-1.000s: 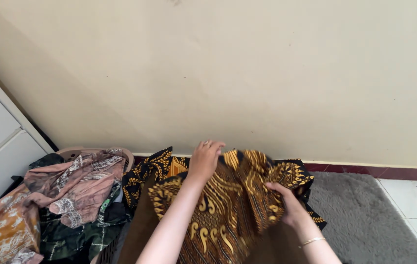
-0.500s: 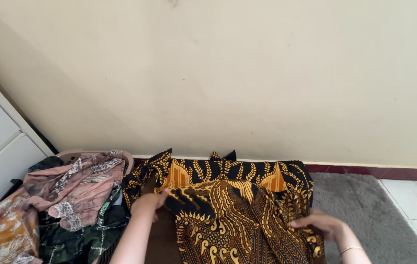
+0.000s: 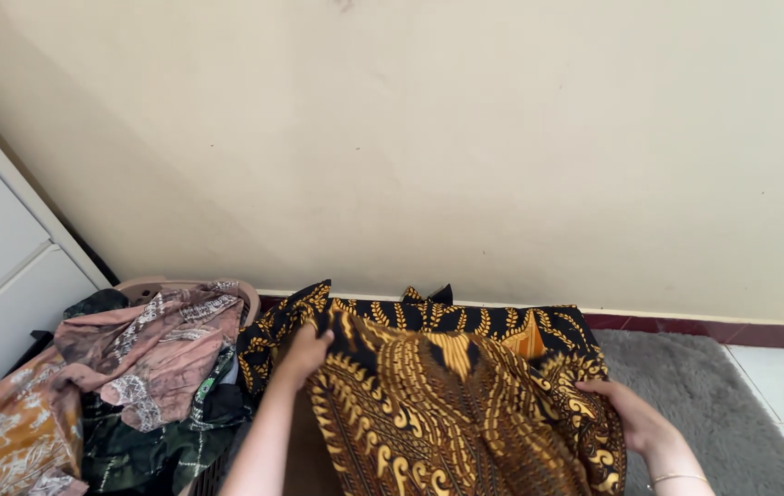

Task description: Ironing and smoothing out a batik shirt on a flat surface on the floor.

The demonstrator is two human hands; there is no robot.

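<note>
Both hands grip a black and gold patterned cloth [image 3: 447, 404] spread out at the foot of the wall.

The left hand [image 3: 304, 352] has its fingers curled onto the cloth's left edge; the right hand [image 3: 629, 415] seems to pinch the right edge, fingers partly hidden by folds. Beyond the left fingers sits a basket [image 3: 148, 290] heaped with clothes [image 3: 135, 354]; under the right, a grey rug [image 3: 732, 413].

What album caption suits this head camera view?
Both hands, left hand and right hand, grip a black-and-gold patterned cloth beside a laundry basket.
</note>
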